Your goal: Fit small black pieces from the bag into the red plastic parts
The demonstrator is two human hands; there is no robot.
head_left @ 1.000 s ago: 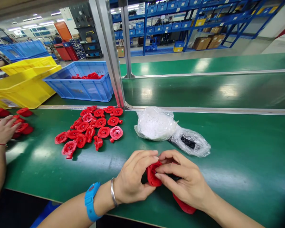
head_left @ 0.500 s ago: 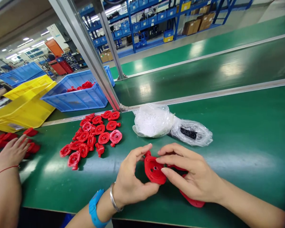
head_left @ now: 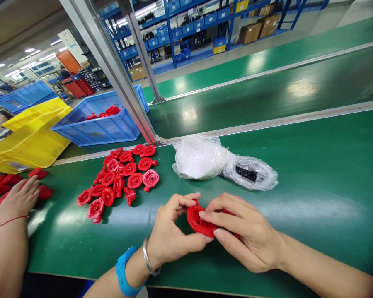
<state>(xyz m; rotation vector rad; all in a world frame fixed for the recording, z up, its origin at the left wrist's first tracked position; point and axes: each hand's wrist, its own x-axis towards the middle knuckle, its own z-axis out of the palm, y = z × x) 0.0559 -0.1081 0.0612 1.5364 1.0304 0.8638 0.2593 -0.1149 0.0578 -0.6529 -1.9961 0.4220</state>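
My left hand (head_left: 170, 231) grips a round red plastic housing (head_left: 195, 219) between thumb and fingers, with its short spout toward the top. The dished face with a central hole points up toward me. My right hand (head_left: 247, 231) is closed at the housing's right side, with a fingertip over the dished face and the thumb at the lower edge. Whether a small piece is under that fingertip cannot be seen. More red plastic (head_left: 228, 212) shows partly behind my right hand. Several similar red housings (head_left: 134, 180) lie in a group on the green table to the left.
A clear bag of white pieces (head_left: 199, 159) and a bag with black pieces (head_left: 247, 174) lie beyond my hands. A blue bin (head_left: 96, 132) holds red parts beside a metal post (head_left: 112, 62); a yellow bin (head_left: 34, 140) stands left. A co-worker's hand (head_left: 20, 200) touches red parts.
The red housing has tilted, and my right hand has closed in on it, a fingertip now over its face. Red parts behind my right hand are more hidden. The co-worker's hand shifted slightly.
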